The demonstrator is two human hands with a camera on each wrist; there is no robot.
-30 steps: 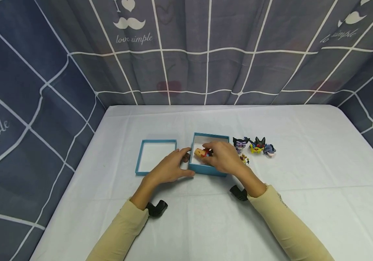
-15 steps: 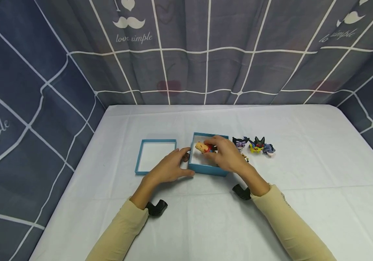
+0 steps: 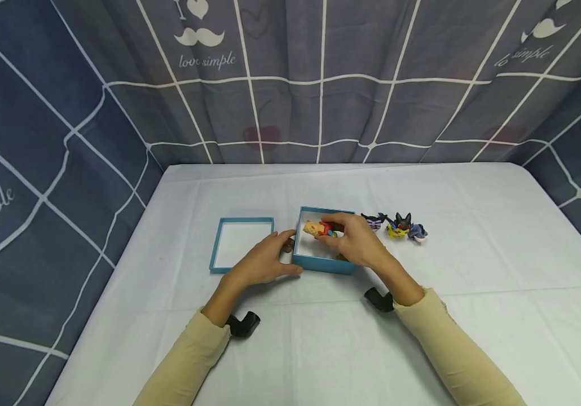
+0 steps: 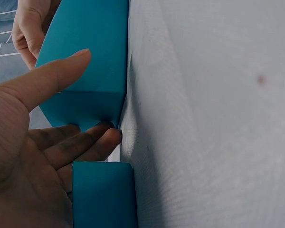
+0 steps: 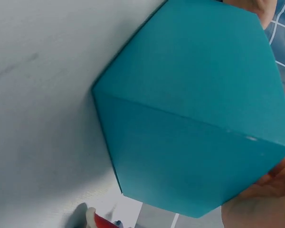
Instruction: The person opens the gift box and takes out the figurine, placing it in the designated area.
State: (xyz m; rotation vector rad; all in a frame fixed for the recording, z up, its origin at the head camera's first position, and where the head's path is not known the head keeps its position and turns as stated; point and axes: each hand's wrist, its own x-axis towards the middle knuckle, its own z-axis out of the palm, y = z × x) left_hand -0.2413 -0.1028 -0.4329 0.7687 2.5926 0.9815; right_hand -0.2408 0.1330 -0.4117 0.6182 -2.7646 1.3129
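A toy figurine with a tan head and red body is pinched between the thumb and fingers of my right hand, inside the open blue box. Most of its lower part is covered by the fingers. My left hand rests at the box's left side, thumb stretched along the front. In the left wrist view, its fingertips touch the box's end wall, between the box and the lid. The right wrist view has the box hiding the right fingers.
Left of the box lies the lid, white inside up. To its right stand a black-and-purple figurine, a yellow one with black ears and a blue-grey one. A white cloth covers the table; grey curtains hang behind.
My right hand has shifted slightly right within the box, still pinching the figurine, and now covers the small yellow figurine beside the box. The left hand stays in place.
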